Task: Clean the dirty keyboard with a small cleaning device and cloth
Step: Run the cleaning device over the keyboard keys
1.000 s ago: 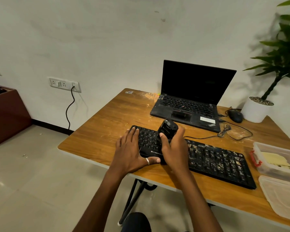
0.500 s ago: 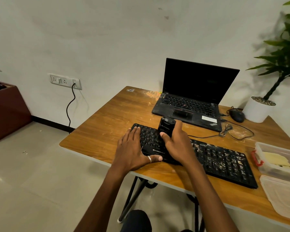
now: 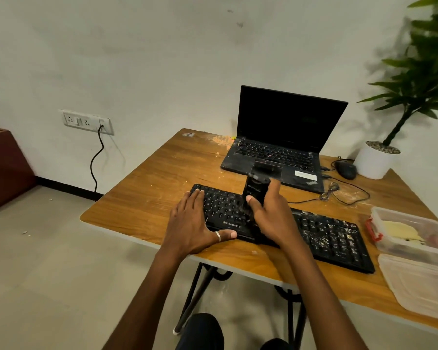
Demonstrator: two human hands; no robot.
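Observation:
A black keyboard [image 3: 324, 236] lies along the front of the wooden table [image 3: 149, 193]; its right half is speckled with pale crumbs. My left hand [image 3: 190, 223] rests flat on the keyboard's left end, fingers straight, thumb along the front edge. My right hand [image 3: 271, 218] grips a small black cleaning device [image 3: 254, 189] that stands upright on the keys near the keyboard's middle. A yellowish cloth [image 3: 400, 229] lies inside a clear plastic box [image 3: 415, 251] at the right edge.
An open black laptop [image 3: 281, 145] sits behind the keyboard. A black mouse [image 3: 345, 169] with a looped cable and a white plant pot [image 3: 373, 161] stand at the back right. A clear lid [image 3: 420, 286] lies at the front right corner. Pale dust marks the tabletop.
The right hand has slid the device slightly rightward and back along the keys, standing it more upright. The left hand stays on the keyboard's left end.

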